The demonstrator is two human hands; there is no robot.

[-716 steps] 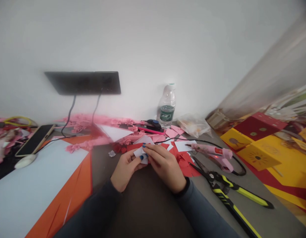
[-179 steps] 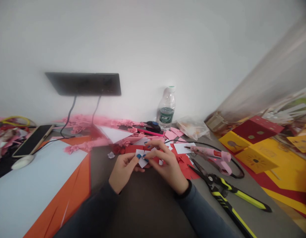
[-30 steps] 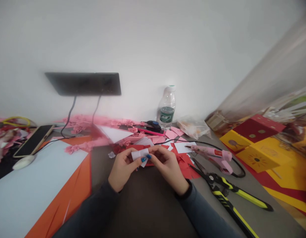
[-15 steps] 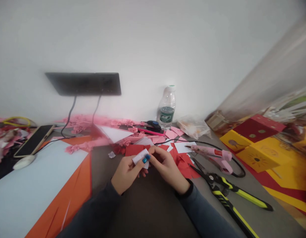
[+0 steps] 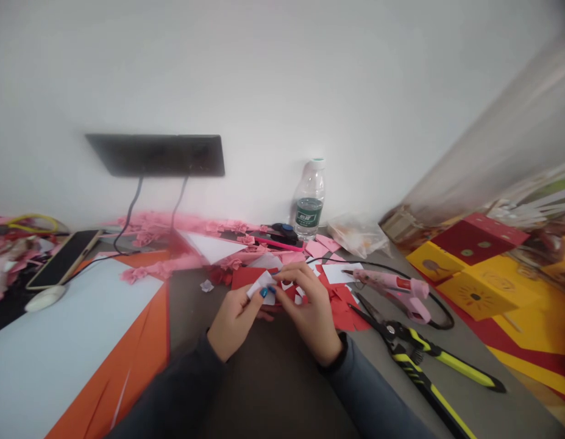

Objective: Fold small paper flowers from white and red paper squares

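A small folded piece of white paper [image 5: 260, 283] is held up over the grey table in front of me. My left hand [image 5: 235, 317] pinches it between thumb and fingers, its blue thumbnail pressed on the paper. From the right, my right hand [image 5: 309, 311] has thumb and fingertips closed on the paper's edge. Its fingers partly hide the fold. Behind the hands lie red paper pieces [image 5: 244, 277] and white scraps. A tiny crumpled light paper flower [image 5: 206, 285] rests left of them.
Right of my hands lie a pink glue gun [image 5: 392, 281] and yellow-black shears [image 5: 417, 350]. A water bottle [image 5: 309, 204] stands by the wall. Pink paper flowers [image 5: 145, 268], a phone [image 5: 65, 259], a mouse [image 5: 45, 298] and large blue-white sheets [image 5: 76, 347] fill the left. Yellow boxes [image 5: 483, 286] sit far right.
My right hand has turned, its fingers now bent higher over the paper and its wrist slightly further left. The white paper is tilted differently between the fingertips.
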